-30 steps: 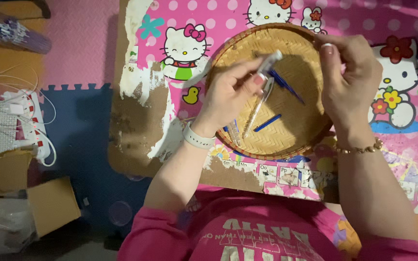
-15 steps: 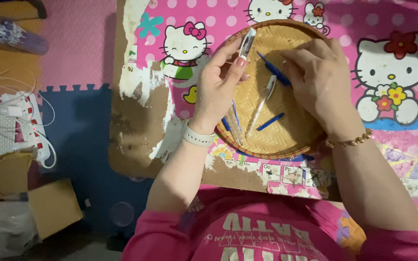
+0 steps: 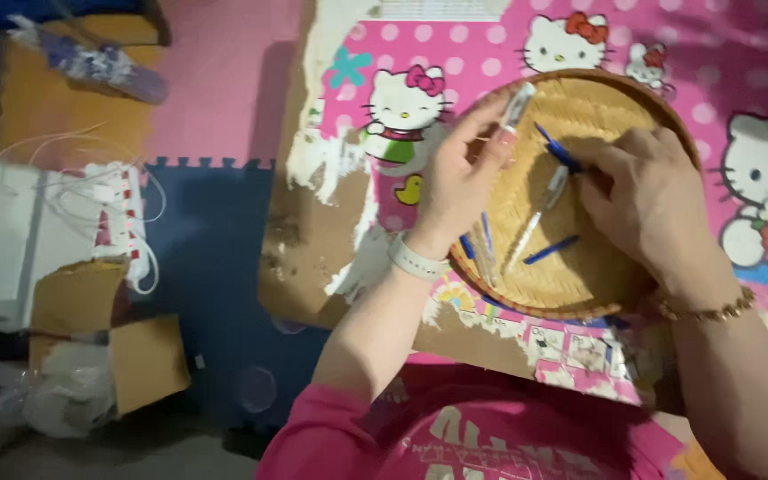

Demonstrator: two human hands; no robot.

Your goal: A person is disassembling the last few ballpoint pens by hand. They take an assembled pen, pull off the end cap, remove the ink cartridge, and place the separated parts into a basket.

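Two bare hands work over a round woven basket tray (image 3: 615, 284), which lies on a low table with a worn pink cartoon-cat cover (image 3: 713, 53). Beneath both hands the tray takes up most of the table's near edge.

The left hand (image 3: 460, 182) is raised over the tray's left rim, its fingers pressed together on a clear pen barrel (image 3: 517, 105) that sticks up and away from the fingertips. The right hand (image 3: 646, 200) lies palm down over the tray's middle, its fingertips pinching the end of a dark blue pen part (image 3: 557, 149), just right of the left hand's grip.

Below the right fingertips a white pen tube (image 3: 540, 218) lies slanted on the weave, with a short blue piece (image 3: 551, 250) just beneath it. Under the left wrist a few more clear and blue pens (image 3: 480, 253) rest near the tray's left rim.
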